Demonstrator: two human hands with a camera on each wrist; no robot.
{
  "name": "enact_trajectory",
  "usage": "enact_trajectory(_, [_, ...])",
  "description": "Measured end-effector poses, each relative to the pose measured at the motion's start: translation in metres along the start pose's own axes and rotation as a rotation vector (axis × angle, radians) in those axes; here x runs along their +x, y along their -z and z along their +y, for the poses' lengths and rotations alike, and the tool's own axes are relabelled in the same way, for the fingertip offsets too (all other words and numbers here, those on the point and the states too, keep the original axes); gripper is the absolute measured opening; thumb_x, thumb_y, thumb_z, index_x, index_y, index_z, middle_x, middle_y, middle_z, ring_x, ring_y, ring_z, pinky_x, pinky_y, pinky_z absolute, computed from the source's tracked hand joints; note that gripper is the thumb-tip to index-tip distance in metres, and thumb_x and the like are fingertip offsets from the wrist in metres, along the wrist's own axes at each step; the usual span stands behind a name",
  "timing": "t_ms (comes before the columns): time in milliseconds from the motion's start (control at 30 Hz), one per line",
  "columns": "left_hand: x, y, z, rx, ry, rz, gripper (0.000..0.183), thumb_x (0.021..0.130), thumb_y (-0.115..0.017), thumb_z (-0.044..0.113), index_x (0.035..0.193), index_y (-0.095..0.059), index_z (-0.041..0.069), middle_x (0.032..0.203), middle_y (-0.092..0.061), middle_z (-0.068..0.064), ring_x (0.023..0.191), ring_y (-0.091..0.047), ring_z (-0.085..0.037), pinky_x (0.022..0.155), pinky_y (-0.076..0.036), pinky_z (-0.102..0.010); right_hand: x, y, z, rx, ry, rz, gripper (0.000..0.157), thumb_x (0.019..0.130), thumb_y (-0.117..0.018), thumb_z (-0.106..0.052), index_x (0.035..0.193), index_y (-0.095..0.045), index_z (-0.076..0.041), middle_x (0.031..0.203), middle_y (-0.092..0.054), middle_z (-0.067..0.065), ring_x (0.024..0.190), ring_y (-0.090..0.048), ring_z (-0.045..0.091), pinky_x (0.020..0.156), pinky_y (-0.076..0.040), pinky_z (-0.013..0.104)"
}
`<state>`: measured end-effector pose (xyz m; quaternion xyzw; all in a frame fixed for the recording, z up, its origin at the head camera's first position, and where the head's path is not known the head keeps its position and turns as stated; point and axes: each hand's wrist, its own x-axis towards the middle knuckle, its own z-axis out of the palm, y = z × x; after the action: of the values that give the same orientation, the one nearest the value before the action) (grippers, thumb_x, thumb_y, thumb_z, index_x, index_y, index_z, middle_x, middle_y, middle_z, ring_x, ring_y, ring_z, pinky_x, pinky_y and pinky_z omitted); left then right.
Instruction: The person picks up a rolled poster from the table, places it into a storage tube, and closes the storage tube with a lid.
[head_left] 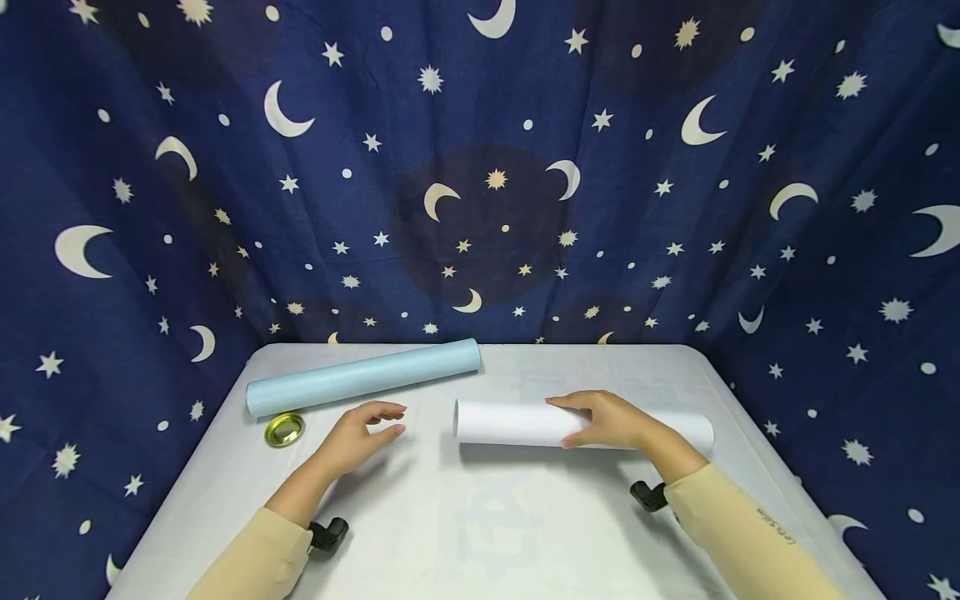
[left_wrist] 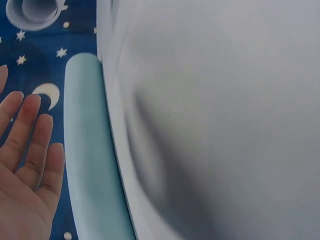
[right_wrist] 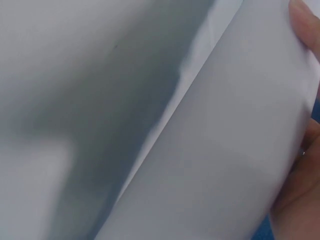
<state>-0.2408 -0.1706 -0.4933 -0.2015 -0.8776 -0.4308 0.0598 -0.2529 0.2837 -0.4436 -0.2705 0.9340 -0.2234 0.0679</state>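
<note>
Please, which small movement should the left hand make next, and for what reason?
Probably the left hand should move right and support the left end of the white roll. It holds nothing and is open beside that end, while only the right hand grips the roll, around its middle.

right hand [head_left: 611, 421] grips a white roll [head_left: 510, 423], left hand [head_left: 354, 440] hovers near a blue roll [head_left: 363, 378].

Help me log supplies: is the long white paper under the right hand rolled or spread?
Rolled: the white paper forms a long cylinder, its hollow round end visible.
</note>
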Motion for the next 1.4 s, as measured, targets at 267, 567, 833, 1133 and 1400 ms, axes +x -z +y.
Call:
enact_trajectory(267, [-0.01,0.025,-0.012,0.027,0.041,0.066,0.038,0.093,-0.074,0.028,0.124,-0.069,0.008,0.116,-0.072,-0.005,0.111,-0.065,-0.028,0.099,-0.049,-0.051,0.0,0.001,0.001,0.012,-0.013,0.001,0.078,0.075,-0.082,-0.056,0.143,-0.058,-0.027,0.138,-0.061,0.001,0.129,-0.055,0.026,0.104,-0.045,0.05])
enact_trajectory(567, [-0.022,0.048,-0.025,0.04,0.11,0.103,0.039,0.094,-0.072,0.03,0.127,-0.067,0.009,0.121,-0.07,-0.011,0.114,-0.063,-0.031,0.101,-0.047,-0.053,-0.001,0.001,0.003,0.006,-0.02,0.001,0.078,0.075,-0.081,-0.057,0.143,-0.057,-0.028,0.138,-0.061,0.001,0.127,-0.055,0.027,0.103,-0.045,0.05])
enact_trajectory(833, [-0.034,0.062,-0.037,0.078,0.174,0.167,0.046,0.093,-0.073,0.036,0.129,-0.066,0.007,0.124,-0.068,-0.016,0.115,-0.061,-0.035,0.1,-0.046,-0.053,0.0,0.002,0.004,0.0,-0.022,0.009,0.077,0.075,-0.082,-0.056,0.143,-0.058,-0.028,0.137,-0.062,0.001,0.125,-0.057,0.024,0.101,-0.047,0.048])
enact_trajectory(1133, [-0.047,0.08,-0.049,0.103,0.291,0.217,0.054,0.092,-0.074,0.037,0.132,-0.064,0.003,0.124,-0.064,-0.025,0.112,-0.061,-0.04,0.09,-0.049,-0.053,-0.001,0.004,0.005,0.005,-0.04,0.014,0.078,0.074,-0.083,-0.055,0.143,-0.058,-0.027,0.137,-0.061,0.002,0.126,-0.056,0.026,0.102,-0.046,0.049])
enact_trajectory(1400, [-0.057,0.097,-0.061,0.172,0.381,0.226,0.059,0.091,-0.073,0.041,0.132,-0.062,0.0,0.13,-0.059,-0.03,0.12,-0.053,-0.048,0.094,-0.044,-0.061,-0.001,0.002,0.007,-0.002,-0.028,0.017,0.078,0.075,-0.082,-0.056,0.143,-0.058,-0.027,0.137,-0.062,0.001,0.125,-0.057,0.025,0.101,-0.046,0.049])
